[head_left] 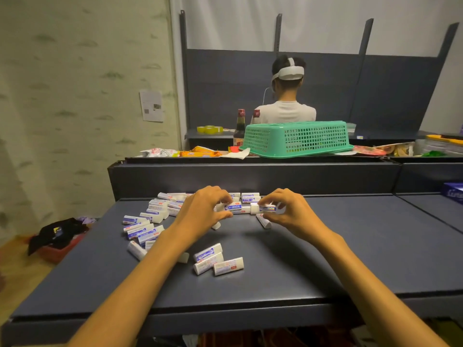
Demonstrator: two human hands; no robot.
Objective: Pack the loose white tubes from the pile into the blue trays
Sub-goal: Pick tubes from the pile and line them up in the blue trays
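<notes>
Several loose white tubes with blue labels lie scattered on the dark blue shelf top [325, 259]. The main pile [150, 221] spreads along the left and back. Three tubes [218, 261] lie apart in the middle front. My left hand [203, 211] pinches one tube [233, 207] at the back centre. My right hand [288, 211] pinches another tube [266, 208] just beside it, end to end. A further tube [264, 220] lies below my right hand. No blue tray shows on this surface.
A raised dark ledge [250, 176] runs behind the pile. Beyond it lie snack packets [198, 152], an upturned green basket [298, 139] and bottles [239, 128]. A person in a white shirt [285, 111] sits facing away. A blue box [454, 192] lies far right.
</notes>
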